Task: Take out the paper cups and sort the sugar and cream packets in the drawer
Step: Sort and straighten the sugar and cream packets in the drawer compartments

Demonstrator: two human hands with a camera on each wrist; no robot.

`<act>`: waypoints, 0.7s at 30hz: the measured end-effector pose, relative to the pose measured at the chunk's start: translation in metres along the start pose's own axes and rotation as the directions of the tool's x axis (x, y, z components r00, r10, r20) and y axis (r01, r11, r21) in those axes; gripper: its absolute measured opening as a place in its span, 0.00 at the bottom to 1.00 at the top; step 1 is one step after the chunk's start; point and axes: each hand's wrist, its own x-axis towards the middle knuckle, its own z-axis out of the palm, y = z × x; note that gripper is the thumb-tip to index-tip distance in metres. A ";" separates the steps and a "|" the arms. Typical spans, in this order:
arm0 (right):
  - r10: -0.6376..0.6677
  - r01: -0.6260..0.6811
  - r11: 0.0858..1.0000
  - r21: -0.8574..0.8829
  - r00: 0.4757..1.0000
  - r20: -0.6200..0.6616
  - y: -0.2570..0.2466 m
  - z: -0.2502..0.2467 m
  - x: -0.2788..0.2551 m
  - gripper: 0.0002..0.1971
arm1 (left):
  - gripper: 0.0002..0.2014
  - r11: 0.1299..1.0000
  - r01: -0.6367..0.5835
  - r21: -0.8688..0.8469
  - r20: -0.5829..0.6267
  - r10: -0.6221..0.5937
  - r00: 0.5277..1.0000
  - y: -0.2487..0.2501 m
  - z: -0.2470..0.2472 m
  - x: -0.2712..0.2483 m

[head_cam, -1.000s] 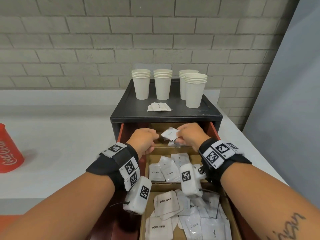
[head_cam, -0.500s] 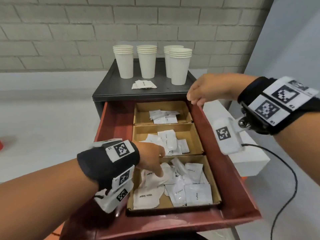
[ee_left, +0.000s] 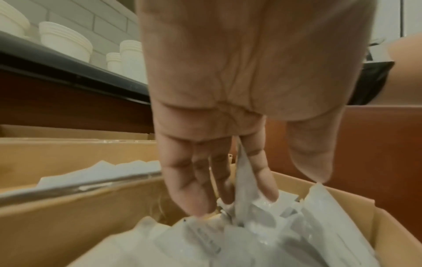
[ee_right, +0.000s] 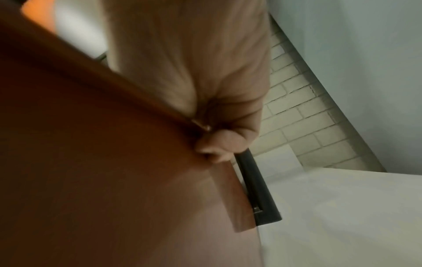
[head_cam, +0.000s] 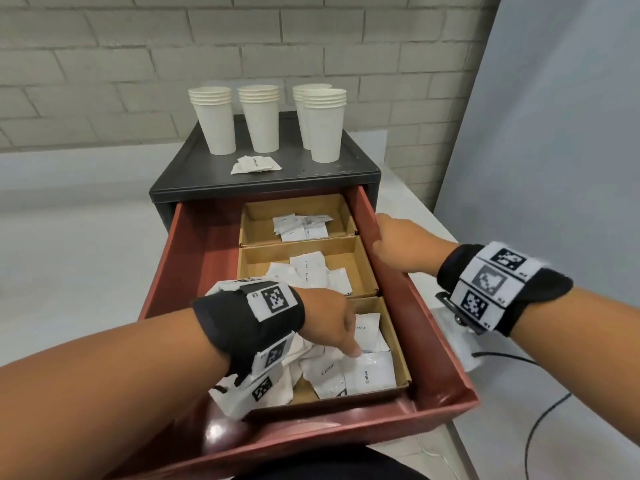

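We see a red-brown drawer (head_cam: pixel 426 344) in a black cabinet (head_cam: pixel 277 178), holding tan cardboard trays (head_cam: pixel 398 355) of white packets (head_cam: pixel 370 372). White paper cups (head_cam: pixel 214 123) stand before pale grey brick. Our black wristbands (head_cam: pixel 235 323) carry black-and-white checkered tags.

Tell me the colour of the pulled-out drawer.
Reddish-brown; the drawer shows best in the head view.

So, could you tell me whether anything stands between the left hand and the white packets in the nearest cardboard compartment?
Nothing visible does. The left hand is already down in the nearest brown cardboard compartment, its fingertips touching the heap of white paper packets.
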 end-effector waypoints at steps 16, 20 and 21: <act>-0.005 0.022 0.989 0.147 0.993 -0.119 0.010 0.017 0.003 0.11 | 0.50 0.989 0.012 0.145 0.140 -0.033 0.990 0.018 0.015 0.025; -0.014 0.033 0.989 0.143 0.992 -0.129 0.011 0.017 0.004 0.09 | 0.48 0.995 0.015 0.099 0.118 -0.027 0.993 0.019 0.013 0.027; -0.016 0.034 0.989 0.141 0.991 -0.130 0.011 0.017 0.004 0.08 | 0.48 0.998 0.017 0.063 0.128 -0.025 0.992 0.019 0.012 0.028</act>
